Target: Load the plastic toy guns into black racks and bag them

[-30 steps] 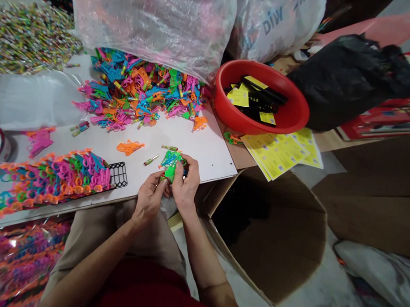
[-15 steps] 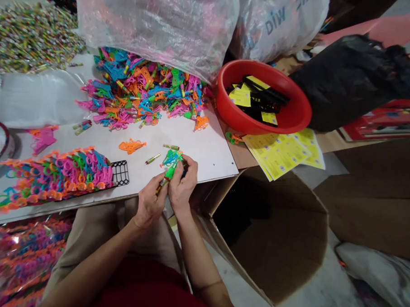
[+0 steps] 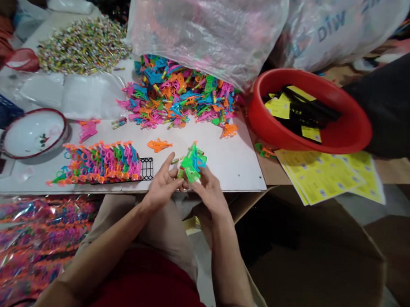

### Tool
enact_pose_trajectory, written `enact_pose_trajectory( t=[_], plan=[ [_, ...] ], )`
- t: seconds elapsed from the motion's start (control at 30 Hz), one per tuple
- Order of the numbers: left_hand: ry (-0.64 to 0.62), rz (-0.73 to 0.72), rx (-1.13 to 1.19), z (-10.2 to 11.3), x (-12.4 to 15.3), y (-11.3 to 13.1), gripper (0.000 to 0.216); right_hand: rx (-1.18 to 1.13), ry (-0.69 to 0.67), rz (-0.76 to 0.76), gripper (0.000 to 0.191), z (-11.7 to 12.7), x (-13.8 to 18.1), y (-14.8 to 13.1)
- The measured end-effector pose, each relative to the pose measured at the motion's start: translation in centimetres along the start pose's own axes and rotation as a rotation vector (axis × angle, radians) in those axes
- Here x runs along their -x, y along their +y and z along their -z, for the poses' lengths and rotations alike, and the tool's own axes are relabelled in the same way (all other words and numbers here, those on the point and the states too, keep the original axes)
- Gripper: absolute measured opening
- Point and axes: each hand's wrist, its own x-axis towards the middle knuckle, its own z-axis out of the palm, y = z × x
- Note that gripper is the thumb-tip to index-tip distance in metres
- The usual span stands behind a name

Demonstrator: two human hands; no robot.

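A bright green plastic toy gun (image 3: pixel 192 165) is in my right hand (image 3: pixel 210 190), whose fingers are closed round its lower end. Against it lies a blue toy gun (image 3: pixel 200 161), partly covered by the green one. My left hand (image 3: pixel 164 185) is just left of them, index finger stretched out, thumb and other fingers curled near a small coloured tube (image 3: pixel 180 172); its grip is partly hidden. On the white table behind the hands lies an orange toy gun (image 3: pixel 158 145). To the left, a row of toy guns (image 3: pixel 102 162) stands packed on a black rack (image 3: pixel 146 168).
Loose toy guns (image 3: pixel 183 96) are heaped under a plastic bag (image 3: pixel 207 27). A heap of small tubes (image 3: pixel 83 46) lies back left, near a white bowl (image 3: pixel 34 132). On the right are a red basin (image 3: pixel 310 81), yellow printed sheets (image 3: pixel 322 176) and an open cardboard box (image 3: pixel 322 267).
The view has swung left, so things appear further right. My hands have moved slightly apart, and the green toy gun has turned upright with its broad side showing.
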Motion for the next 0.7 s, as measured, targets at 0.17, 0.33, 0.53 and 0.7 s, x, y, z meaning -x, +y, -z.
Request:
enact_pose_trajectory(
  t=[0.17,0.33,0.53,0.7],
  plan=[
    [0.066,0.09,-0.189,0.3,2.6,-0.1,0.1,0.063,-0.094,-0.099,0.028,-1.9,0.2,0.2],
    [0.158,-0.266,-1.02,2.2,5.5,8.5,0.047,-0.013,0.18,-0.091,0.026,-5.4,-2.8,1.0],
    [-0.047,-0.458,-1.703,7.5,-1.3,15.2,0.06,0.216,-0.078,-0.023,0.012,-11.2,-6.7,5.0],
    [-0.068,-0.242,-1.921,8.7,-3.3,13.4,0.069,0.31,-0.23,0.077,0.016,-12.0,-7.6,6.1]
  ],
)
